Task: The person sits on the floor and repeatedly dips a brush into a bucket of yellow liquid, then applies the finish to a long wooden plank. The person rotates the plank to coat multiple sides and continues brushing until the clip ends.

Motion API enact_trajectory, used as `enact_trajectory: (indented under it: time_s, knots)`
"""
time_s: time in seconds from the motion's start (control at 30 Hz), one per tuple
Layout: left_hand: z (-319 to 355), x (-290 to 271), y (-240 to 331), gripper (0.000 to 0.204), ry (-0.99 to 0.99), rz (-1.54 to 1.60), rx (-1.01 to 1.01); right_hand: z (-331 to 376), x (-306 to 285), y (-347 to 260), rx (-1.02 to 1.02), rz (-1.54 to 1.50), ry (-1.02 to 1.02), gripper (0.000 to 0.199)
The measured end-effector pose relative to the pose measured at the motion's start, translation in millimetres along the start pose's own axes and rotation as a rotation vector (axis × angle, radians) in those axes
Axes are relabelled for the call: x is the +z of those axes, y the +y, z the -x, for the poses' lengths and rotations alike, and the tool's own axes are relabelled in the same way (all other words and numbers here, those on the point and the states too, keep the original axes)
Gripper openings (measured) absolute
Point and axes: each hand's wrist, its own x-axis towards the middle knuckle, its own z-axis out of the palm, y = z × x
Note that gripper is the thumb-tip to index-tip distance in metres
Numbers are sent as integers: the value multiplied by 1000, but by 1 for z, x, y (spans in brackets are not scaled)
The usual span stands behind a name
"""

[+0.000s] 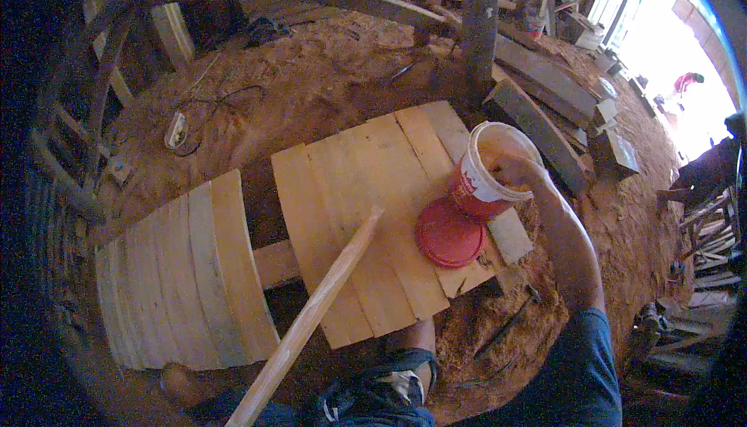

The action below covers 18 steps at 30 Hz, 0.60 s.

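Note:
My right hand (520, 174) reaches from the right over the rim of a white and red plastic bucket (475, 180). Its fingers are down inside, among something brownish, and too dim to read. The bucket stands on a panel of pale wooden planks (354, 162), near its right side. Against the bucket's foot lies a round red lid (450, 234). A long wooden stick (311, 310) slants from the lower edge up over the panel, its tip near the middle. My left hand does not show, and the stick's lower end is cut off.
To the left lies a second, curved plank panel (175, 271). A dark long-handled tool (510, 322) rests on the reddish ground at right. Beyond stand a post (478, 30) and heavy timbers (545, 135). A power strip with cable (176, 130) lies far left. Another person (688, 82) is outside the bright opening.

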Motion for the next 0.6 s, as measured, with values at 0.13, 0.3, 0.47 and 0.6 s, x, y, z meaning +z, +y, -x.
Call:
enact_trajectory:
  time_s: [0.13, 0.3, 0.47, 0.6]
  knots:
    - [4, -1, -5, 32, 16, 18, 36, 33, -22, -37, -4, -209, 68, 22]
    - [13, -6, -12, 32, 34, 58, 56, 75, -39, -65, -103, 212, 323, 21]
    - [22, -1, -17, 33, 191, -110, 240, 107, -5, -88, -177, -15, 543, 22]
    - [23, 1, -17, 31, 122, 4, 205, 135, 79, -110, -403, -166, 476, 20]
